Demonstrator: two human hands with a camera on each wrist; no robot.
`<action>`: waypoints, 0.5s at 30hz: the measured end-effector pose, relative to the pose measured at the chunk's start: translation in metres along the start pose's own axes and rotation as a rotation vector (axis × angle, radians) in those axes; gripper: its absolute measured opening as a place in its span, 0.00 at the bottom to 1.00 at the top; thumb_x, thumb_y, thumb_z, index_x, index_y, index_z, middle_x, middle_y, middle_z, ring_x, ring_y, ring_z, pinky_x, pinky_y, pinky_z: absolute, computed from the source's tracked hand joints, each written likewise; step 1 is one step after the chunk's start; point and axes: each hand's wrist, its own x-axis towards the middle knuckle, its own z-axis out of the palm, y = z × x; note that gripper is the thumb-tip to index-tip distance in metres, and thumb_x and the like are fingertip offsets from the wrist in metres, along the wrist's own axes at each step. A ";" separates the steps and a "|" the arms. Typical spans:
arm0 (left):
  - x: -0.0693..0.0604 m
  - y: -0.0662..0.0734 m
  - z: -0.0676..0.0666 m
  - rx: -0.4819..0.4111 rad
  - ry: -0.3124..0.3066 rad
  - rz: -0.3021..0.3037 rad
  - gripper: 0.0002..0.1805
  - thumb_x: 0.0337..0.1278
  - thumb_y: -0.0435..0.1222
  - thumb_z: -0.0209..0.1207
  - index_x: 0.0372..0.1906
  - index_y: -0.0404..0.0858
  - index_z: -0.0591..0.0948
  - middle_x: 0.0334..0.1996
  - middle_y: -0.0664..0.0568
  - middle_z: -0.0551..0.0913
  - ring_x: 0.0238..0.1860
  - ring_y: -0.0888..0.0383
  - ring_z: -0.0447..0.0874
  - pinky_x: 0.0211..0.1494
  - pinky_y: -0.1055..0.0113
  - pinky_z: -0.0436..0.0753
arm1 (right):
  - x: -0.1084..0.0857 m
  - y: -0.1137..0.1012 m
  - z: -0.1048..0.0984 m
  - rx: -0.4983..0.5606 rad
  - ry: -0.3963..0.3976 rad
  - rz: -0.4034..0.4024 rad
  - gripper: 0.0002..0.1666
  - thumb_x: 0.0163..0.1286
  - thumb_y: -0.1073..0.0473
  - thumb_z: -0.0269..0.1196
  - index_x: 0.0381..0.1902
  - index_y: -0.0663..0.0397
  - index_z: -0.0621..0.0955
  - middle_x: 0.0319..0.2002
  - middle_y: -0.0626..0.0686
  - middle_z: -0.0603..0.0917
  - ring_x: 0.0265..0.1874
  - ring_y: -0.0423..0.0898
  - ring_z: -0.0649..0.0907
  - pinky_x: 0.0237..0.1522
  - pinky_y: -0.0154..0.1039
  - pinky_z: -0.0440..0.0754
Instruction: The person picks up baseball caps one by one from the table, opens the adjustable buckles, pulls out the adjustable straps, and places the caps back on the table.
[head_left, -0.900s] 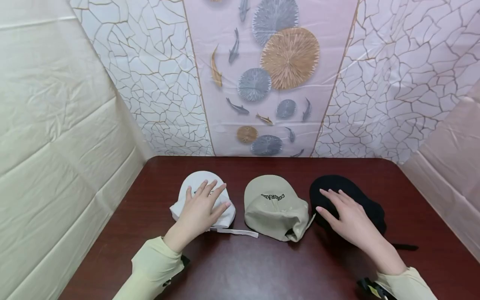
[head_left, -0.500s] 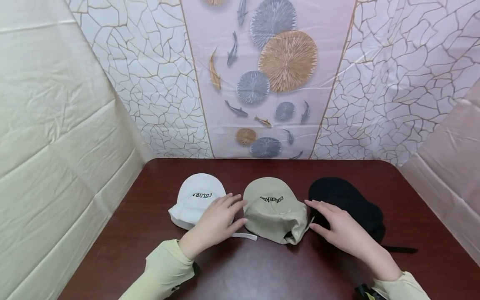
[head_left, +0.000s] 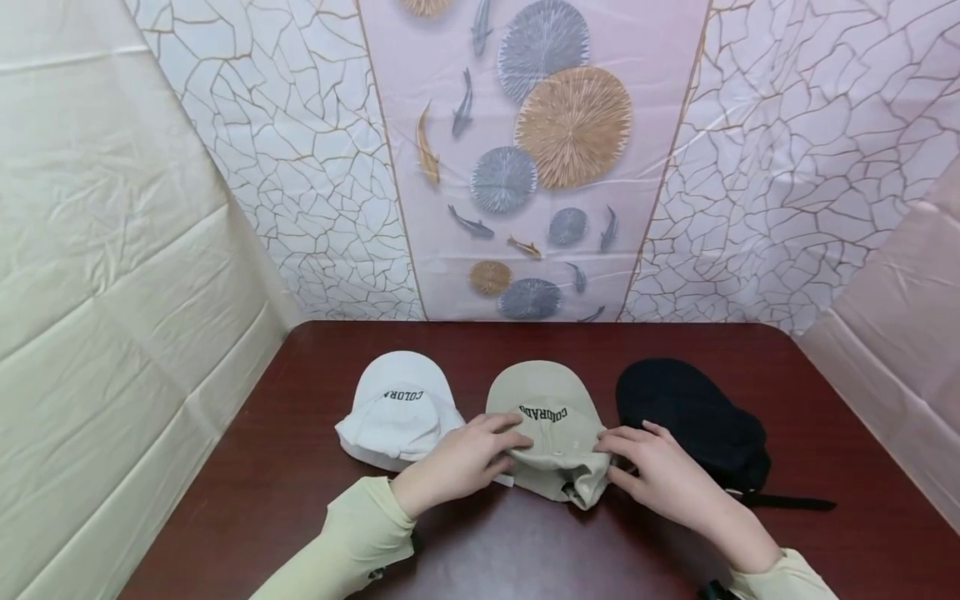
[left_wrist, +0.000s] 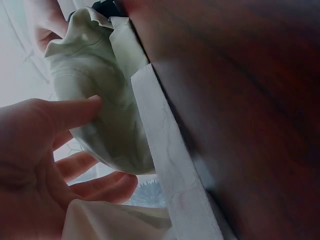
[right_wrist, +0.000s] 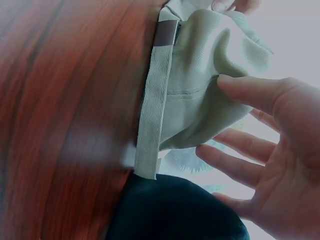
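Note:
A beige baseball cap [head_left: 540, 386] with dark COLORADO lettering lies in the middle of the table, its brim toward the back. My left hand [head_left: 468, 454] grips the crown at its left side; in the left wrist view the thumb lies on the beige fabric [left_wrist: 112, 125] while other fingers reach behind. From the right, my right hand [head_left: 667, 479] holds the opposite side, its thumb pressing into the crown [right_wrist: 195, 65] in the right wrist view. The cap's strap [right_wrist: 152, 110] with a metal buckle hangs along its back edge.
Left of the beige cap is a white cap [head_left: 397, 408], its pale strap [left_wrist: 167, 140] running toward the beige one. On the right sits a black cap [head_left: 675, 400] with a loose strap [head_left: 791, 502]. The dark red table [head_left: 247, 500] meets patterned hangings [head_left: 337, 208] behind.
Both hands have come inward from over the white and black caps to the sides of the beige cap. Its crown has changed shape and shifted slightly toward the person.

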 end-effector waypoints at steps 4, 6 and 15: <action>-0.001 0.000 -0.002 -0.006 0.013 0.008 0.15 0.66 0.36 0.63 0.56 0.49 0.85 0.64 0.47 0.78 0.64 0.51 0.77 0.58 0.57 0.80 | -0.001 -0.001 0.000 0.011 0.010 -0.018 0.16 0.62 0.64 0.71 0.47 0.45 0.86 0.52 0.51 0.85 0.54 0.52 0.83 0.59 0.68 0.68; 0.000 -0.001 -0.003 -0.005 0.020 0.014 0.15 0.66 0.35 0.62 0.55 0.49 0.85 0.63 0.48 0.79 0.63 0.52 0.78 0.57 0.58 0.80 | 0.000 0.000 0.000 0.015 0.018 -0.036 0.16 0.62 0.64 0.71 0.47 0.48 0.86 0.52 0.51 0.85 0.53 0.51 0.84 0.58 0.64 0.72; 0.008 -0.004 -0.033 -0.082 0.086 0.014 0.10 0.72 0.38 0.58 0.52 0.45 0.85 0.50 0.55 0.84 0.48 0.62 0.83 0.49 0.64 0.82 | 0.008 -0.006 -0.017 0.106 0.096 0.015 0.15 0.66 0.61 0.69 0.50 0.42 0.84 0.43 0.38 0.85 0.37 0.36 0.81 0.37 0.39 0.79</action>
